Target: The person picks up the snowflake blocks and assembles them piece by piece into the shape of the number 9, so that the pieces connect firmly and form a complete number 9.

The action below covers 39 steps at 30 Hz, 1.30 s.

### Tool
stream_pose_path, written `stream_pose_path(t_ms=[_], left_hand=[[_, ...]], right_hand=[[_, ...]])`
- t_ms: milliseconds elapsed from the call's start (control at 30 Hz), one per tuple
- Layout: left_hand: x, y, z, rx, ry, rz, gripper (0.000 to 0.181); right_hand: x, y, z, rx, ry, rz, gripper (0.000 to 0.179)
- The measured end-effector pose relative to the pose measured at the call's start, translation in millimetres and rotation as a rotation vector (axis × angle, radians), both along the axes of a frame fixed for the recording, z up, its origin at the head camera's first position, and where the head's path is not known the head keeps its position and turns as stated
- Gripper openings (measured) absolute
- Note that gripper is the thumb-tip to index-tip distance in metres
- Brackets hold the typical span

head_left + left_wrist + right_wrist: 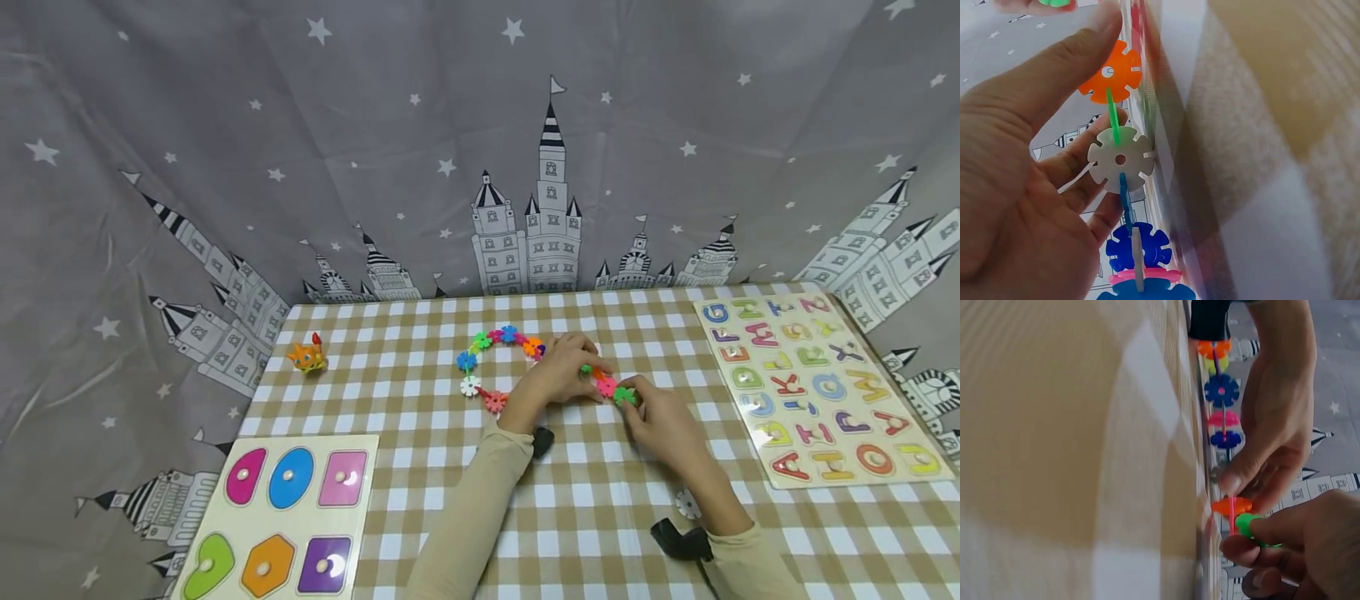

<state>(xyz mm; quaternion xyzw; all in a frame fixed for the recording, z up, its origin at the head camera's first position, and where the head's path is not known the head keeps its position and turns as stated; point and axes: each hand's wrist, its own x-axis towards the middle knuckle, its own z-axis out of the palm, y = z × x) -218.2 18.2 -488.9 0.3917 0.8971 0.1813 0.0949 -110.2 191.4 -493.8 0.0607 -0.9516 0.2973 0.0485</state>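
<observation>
A curved chain of interlocking plastic snowflake discs lies on the checked cloth, in blue, white, pink, orange, green and other colours. My left hand bends over its right-hand stretch and covers part of it. The left thumb is at an orange disc, with a whitish disc further along beside the fingers. At the chain's right end, my right hand pinches a green disc between thumb and fingers. That green disc meets a pink disc. The chain's other end, a red disc, lies near the left forearm.
A loose whitish disc lies by the right wrist. To the left are a shape puzzle board and a small orange toy figure. An alphabet puzzle board lies at the right. Behind the table hangs a grey castle-print curtain.
</observation>
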Motion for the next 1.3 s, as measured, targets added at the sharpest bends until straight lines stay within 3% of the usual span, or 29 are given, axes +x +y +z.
stream_pose_path(t_ms=[367, 767, 1033, 1300], left_hand=[[-1.5, 1.8, -2.7, 0.033, 0.012, -0.029, 0.042], [-1.9, 1.0, -5.1, 0.031, -0.053, -0.031, 0.041], [-2.0, -1.1, -7.4, 0.09, -0.102, -0.071, 0.041], [-1.8, -1.1, -6.8, 0.125, -0.086, -0.122, 0.037]], right_hand=[[0.6, -1, -4.6, -0.018, 0.02, -0.047, 0.026], [-1.0, -5, -6.4, -0.027, 0.027, -0.02, 0.024], [-0.3, -7, -13.8, -0.035, 0.148, 0.002, 0.017], [-1.1, -11, -15.8, -0.017, 0.206, -0.022, 0.019]])
